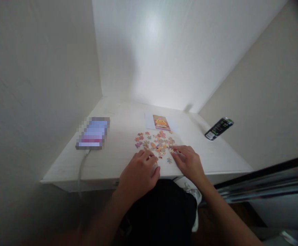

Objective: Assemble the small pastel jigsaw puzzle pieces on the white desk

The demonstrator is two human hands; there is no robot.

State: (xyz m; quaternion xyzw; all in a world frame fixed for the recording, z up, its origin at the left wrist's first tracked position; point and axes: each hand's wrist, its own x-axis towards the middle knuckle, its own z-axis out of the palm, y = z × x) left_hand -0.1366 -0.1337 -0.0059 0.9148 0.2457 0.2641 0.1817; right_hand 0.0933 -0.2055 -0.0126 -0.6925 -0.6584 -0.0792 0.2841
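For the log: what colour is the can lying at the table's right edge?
The can is black with green and white markings, seen in the head view.

body: two bare forearms showing, no sleeves reaching the wrists | left hand (pixel 138 172): wearing no ring, watch or glove | right hand (pixel 188 162): likewise wearing nothing | legs: wearing dark, near-black clothing (pixel 161 212) | foot: wearing a white shoe (pixel 193 194) with laces showing

Puzzle pieces (pixel 156 141) before card (pixel 161 122) (on desk (pixel 118 150))
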